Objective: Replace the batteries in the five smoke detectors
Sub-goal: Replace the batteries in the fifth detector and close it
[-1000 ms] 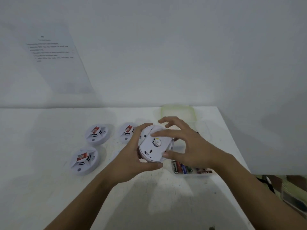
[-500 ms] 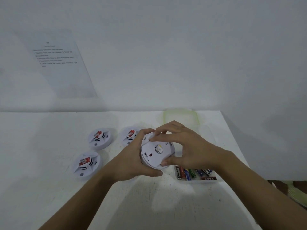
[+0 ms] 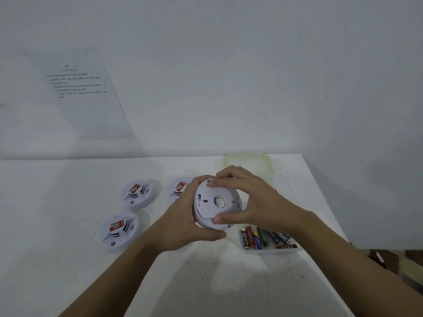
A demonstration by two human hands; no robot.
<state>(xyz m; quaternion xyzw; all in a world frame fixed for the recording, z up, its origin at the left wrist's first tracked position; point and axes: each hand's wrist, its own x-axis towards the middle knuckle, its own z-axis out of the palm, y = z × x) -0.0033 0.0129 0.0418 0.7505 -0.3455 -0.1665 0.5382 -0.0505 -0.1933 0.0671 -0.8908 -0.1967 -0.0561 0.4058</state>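
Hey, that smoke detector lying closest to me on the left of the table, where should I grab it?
Take the near-left smoke detector by its round rim, coming down from above with fingers spread across opposite edges. It lies flat on the table, apart from its neighbours, and its raised red-labelled centre looks narrow and stepped, a poorer hold.

Left hand (image 3: 183,223) and right hand (image 3: 256,202) face each other, fingers curled, gripping.

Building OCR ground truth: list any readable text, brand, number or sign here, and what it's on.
"CREADY", visible part only: dark battery in clear tray.
Print on other batteries: too small.
Printed lines on wall sheet: too blurred.
Red stickers on table detectors: unreadable.
On held detector: nothing legible.
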